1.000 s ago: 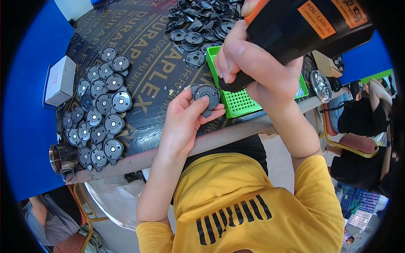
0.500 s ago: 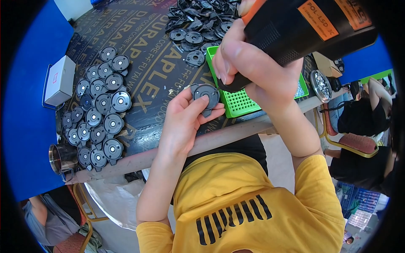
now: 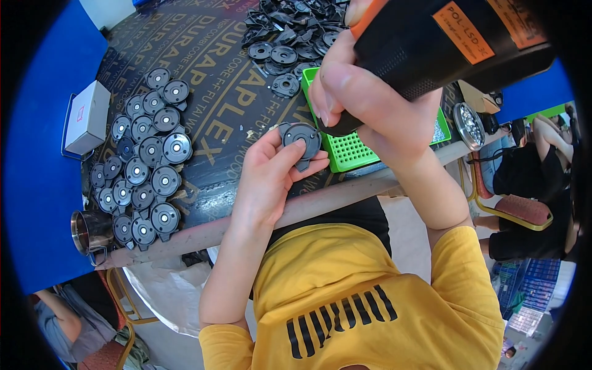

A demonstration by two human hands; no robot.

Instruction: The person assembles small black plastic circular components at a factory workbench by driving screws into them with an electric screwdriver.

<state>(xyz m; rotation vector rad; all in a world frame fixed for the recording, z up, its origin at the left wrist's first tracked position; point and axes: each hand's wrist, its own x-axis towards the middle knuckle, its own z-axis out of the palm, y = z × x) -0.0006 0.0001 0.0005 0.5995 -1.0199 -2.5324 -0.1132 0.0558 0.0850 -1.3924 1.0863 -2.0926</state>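
Between the thumb and fingers of my left hand (image 3: 271,161) is a round black plastic part (image 3: 303,140) with small tabs, held just left of a green basket (image 3: 345,161). My right hand (image 3: 382,105) is wrapped round a black and orange power screwdriver (image 3: 425,46). The tool's dark front end points down and left toward the part's edge; whether its tip touches the part I cannot tell. Rows of similar round parts (image 3: 151,151) with pale centres lie on the table to the left. Loose black parts (image 3: 283,55) are heaped at the far side.
A white box (image 3: 88,118) and a metal cup (image 3: 91,231) stand at the left. To the right, a round metal dish (image 3: 470,126) of small shiny pieces sits by the table's edge (image 3: 308,206). Other people (image 3: 536,166) are seated at both sides.
The screwdriver and my right hand have shifted very slightly. My left hand and the part it holds look unmoved. People at the sides have moved their arms a little.
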